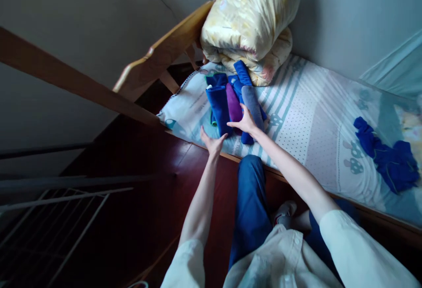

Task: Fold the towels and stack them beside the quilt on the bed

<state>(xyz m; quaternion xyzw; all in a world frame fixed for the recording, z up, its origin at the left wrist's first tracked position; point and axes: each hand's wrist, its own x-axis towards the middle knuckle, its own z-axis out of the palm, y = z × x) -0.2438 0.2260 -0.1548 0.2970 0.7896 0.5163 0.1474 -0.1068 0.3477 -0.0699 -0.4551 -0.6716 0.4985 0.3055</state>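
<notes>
Several rolled cloths that look like towels lie side by side on the bed: a blue roll [218, 110], a purple roll [233, 103] and a grey-blue roll [253, 105], with more blue rolls around them. My left hand [212, 142] is at the bed's front edge, just short of the blue roll's near end, thumb apart from the fingers and nothing in it. Over the near ends of the purple and grey-blue rolls is my right hand [244, 122], its fingers spread. Whether it touches them I cannot tell.
A folded yellow quilt [247, 20] is piled behind the rolls, beside the wooden headboard [168, 41]. Crumpled blue cloth [392, 160] lies at the right of the patterned sheet [290, 125]. A wooden post [75, 81] and a white wire rack [66, 217] stand at the left.
</notes>
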